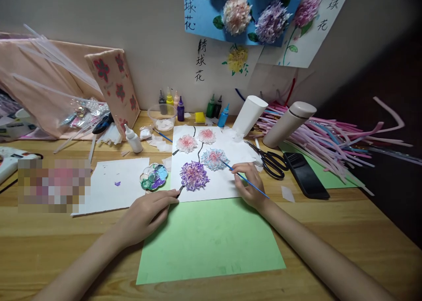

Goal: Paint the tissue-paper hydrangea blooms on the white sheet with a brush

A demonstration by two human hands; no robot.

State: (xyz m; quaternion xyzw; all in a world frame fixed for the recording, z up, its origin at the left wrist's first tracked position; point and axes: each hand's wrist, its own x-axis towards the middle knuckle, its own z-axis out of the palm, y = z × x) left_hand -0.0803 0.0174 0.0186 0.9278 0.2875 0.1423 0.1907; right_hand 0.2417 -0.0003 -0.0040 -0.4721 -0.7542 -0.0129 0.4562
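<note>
In my right hand (248, 182) is a thin blue paintbrush (245, 179), pinched near its tip. The tip reaches the right side of a blue and pink paper flower (215, 159). This flower is on a white sheet (227, 186), together with a purple flower (194, 176) and two pink ones (187, 143). My left hand (148, 211) lies flat with fingers stretched out, fingertips on the sheet's lower left edge by a dark painted stem. Left of the sheet sits a flower-shaped paint palette (154, 177) with green, blue and purple paint.
Green paper (211, 244) lies under the sheet. Black scissors (273, 162), a phone (306, 175) and a grey-brown bottle (290, 124) are at right, before many pink pipe cleaners (329, 147). Paint bottles (180, 109) line the wall. White paper (115, 186) lies at left.
</note>
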